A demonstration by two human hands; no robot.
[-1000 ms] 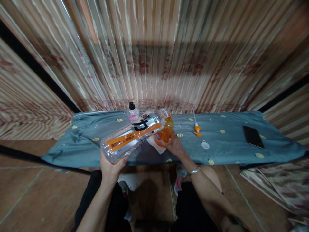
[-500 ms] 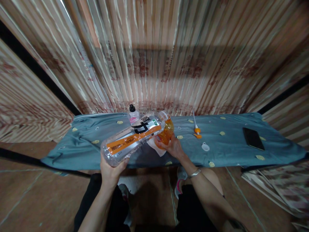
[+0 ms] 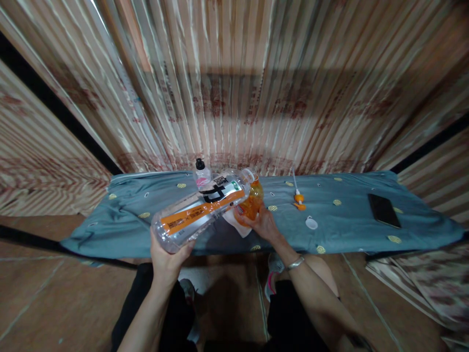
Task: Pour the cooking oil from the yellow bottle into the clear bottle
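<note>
My left hand (image 3: 169, 254) is wrapped round the base of a large clear plastic bottle (image 3: 200, 210) with an orange and silver label. The bottle lies tilted, its neck up to the right, over the top of an orange bottle (image 3: 249, 208). Whether the two mouths touch I cannot tell. My right hand (image 3: 263, 224) closes round the lower right side of the orange bottle. Under it, a white tissue (image 3: 238, 226) lies on the cloth. An orange pump top (image 3: 299, 199) with a pale tube rests to the right, near a white round cap (image 3: 311, 223).
A small clear bottle with a black cap (image 3: 201, 171) stands behind the large bottle. A black phone-like slab (image 3: 384, 210) lies at the right on the blue-green cloth (image 3: 351, 230). Striped curtains (image 3: 234, 98) hang behind, and dark poles (image 3: 73, 117) frame the sides.
Almost nothing differs. The large bottle's base and my left hand have shifted very slightly left; both hands keep their hold.
</note>
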